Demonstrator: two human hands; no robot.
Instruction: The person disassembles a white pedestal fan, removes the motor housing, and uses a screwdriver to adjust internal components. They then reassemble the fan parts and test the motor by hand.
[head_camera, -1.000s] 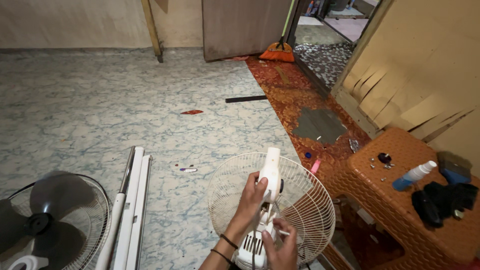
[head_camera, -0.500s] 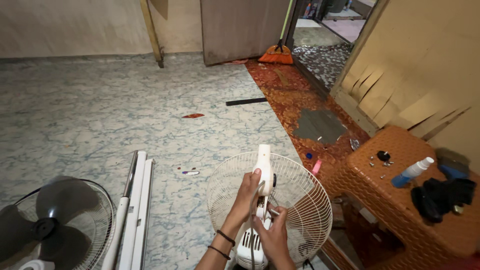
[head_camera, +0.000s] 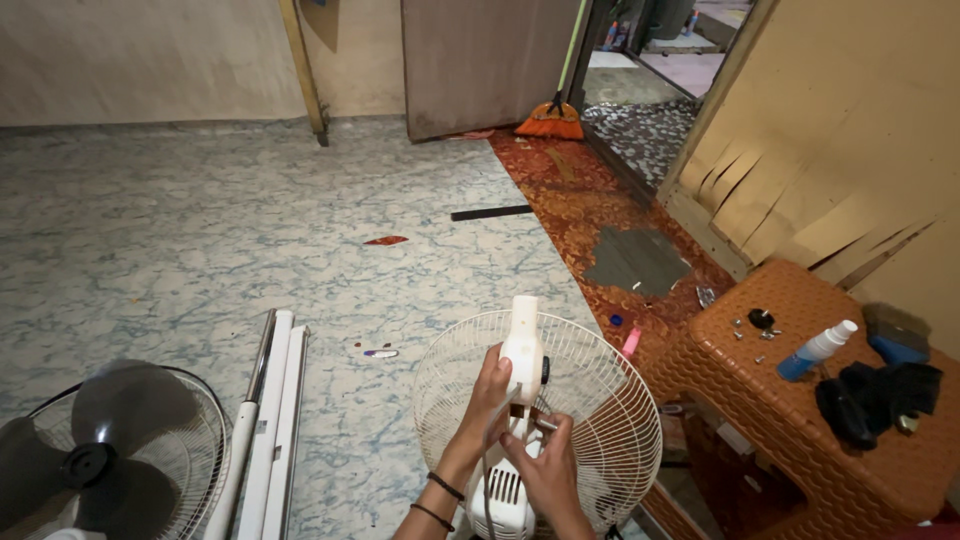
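White fan motor (head_camera: 520, 400), left hand (head_camera: 487, 392), right hand (head_camera: 548, 472), grip obscured

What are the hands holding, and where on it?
Both hold the white fan motor: left hand around its neck, right hand lower at its body.

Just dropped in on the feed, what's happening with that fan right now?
A person is working on a white fan motor unit held over the floor. The left hand grips its neck and the right hand is at its body, fingers near a small metal part. The white wire fan guard sits behind it. A second fan and white poles lie to the left; a brown stool holds screws.
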